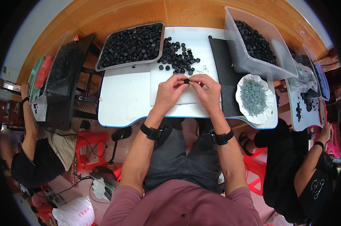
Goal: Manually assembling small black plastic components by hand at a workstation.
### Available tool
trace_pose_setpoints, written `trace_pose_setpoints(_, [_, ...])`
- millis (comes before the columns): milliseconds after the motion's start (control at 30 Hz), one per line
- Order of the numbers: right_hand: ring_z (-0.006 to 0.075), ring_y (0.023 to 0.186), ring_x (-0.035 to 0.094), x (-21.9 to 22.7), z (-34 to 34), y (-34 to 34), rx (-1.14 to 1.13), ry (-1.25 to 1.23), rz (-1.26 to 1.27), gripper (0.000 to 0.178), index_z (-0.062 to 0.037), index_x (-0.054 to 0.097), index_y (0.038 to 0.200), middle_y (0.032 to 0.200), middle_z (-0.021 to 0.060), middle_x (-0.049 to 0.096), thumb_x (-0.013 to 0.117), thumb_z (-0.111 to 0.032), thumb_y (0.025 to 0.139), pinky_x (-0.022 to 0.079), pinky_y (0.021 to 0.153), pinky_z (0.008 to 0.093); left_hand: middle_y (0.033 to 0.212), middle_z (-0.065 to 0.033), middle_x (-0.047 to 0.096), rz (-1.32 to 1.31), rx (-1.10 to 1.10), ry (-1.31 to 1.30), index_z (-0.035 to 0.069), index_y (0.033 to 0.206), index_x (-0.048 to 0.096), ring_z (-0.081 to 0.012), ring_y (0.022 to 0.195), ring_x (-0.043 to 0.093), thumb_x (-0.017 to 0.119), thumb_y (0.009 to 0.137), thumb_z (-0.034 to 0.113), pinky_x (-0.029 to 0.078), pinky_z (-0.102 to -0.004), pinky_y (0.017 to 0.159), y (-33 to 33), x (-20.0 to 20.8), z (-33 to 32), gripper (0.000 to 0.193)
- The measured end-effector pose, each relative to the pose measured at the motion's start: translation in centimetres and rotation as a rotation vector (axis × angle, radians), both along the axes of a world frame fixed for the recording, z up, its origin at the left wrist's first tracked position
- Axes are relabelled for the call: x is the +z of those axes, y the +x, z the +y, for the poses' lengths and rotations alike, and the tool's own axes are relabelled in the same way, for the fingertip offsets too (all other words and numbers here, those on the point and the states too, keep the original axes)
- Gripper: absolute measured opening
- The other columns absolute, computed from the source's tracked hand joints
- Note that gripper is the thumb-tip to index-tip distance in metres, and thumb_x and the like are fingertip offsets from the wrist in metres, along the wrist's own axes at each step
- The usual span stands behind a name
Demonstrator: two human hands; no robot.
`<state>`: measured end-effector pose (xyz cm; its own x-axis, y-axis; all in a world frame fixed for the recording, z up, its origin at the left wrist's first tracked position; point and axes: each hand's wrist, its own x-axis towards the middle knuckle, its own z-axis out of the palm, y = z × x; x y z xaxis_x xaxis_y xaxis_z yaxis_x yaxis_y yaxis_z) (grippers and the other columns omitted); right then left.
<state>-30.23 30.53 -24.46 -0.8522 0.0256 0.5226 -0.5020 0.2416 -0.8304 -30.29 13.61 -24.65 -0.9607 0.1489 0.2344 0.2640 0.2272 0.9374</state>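
My left hand (169,92) and my right hand (207,91) meet over the white table, fingertips pinched together. Between them they grip one small black round cap (186,81); the fingers cover part of it. Just beyond my hands lies a loose pile of similar black caps (181,60) on a white sheet (161,90). A few thin greyish pins (204,69) are scattered beside that pile. To the right of my right hand, a white fluted dish (267,114) holds a heap of thin grey-green pins (254,97).
A metal tray (131,64) full of black caps stands at the back left. At the back right is a clear plastic bin (268,67) of black parts, next to a dark mat (227,75). Other people work at tables on the left (57,113) and right (296,113).
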Motion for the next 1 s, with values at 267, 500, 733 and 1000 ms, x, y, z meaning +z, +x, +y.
trace_pose_setpoints(267, [0.0142,0.077,0.07,0.0,-0.08,0.04,-0.035,0.006,-0.034,0.012,-0.0018,0.077,0.095,0.092,0.0086,0.076,0.074,0.003,0.085,0.052,0.062,0.0253,0.097,-0.0103,0.079,0.095,0.049,-0.081,-0.001,0.116,0.068,-0.0135,0.088,0.075,0.074,0.092,0.005,0.058,-0.0264,0.078,0.0,-0.27,0.21,0.026])
trace_pose_setpoints(500, [0.0175,0.078,0.072,-0.16,-0.28,-0.05,-0.043,0.062,0.031,0.013,-0.0013,0.077,0.096,0.092,0.0098,0.076,0.073,0.004,0.085,0.055,0.065,0.0278,0.095,-0.0111,0.079,0.094,0.049,-0.055,-0.002,0.114,0.067,-0.0153,0.088,0.076,0.075,0.092,0.006,0.059,-0.0267,0.078,0.09,-0.55,0.29,0.025])
trace_pose_setpoints(733, [0.0232,0.078,0.073,0.08,-0.73,0.16,-0.064,0.198,0.165,0.012,-0.0008,0.075,0.094,0.09,0.0115,0.075,0.073,0.006,0.083,0.058,0.067,0.0315,0.095,-0.0123,0.079,0.052,0.071,-0.1,-0.002,0.113,0.068,-0.017,0.088,0.077,0.074,0.091,0.005,0.059,-0.027,0.078,0.02,-0.33,0.12,0.023])
trace_pose_setpoints(1000, [0.0253,0.075,0.071,-0.25,-0.87,0.24,-0.141,0.419,0.33,0.023,-0.0062,0.073,0.104,0.086,0.009,0.074,0.075,0.001,0.082,0.057,0.067,0.0355,0.096,-0.015,0.078,0.008,0.045,-0.053,-0.003,0.112,0.069,-0.0185,0.087,0.077,0.071,0.092,0.005,0.06,-0.028,0.078,-0.06,0.02,-0.03,0.022])
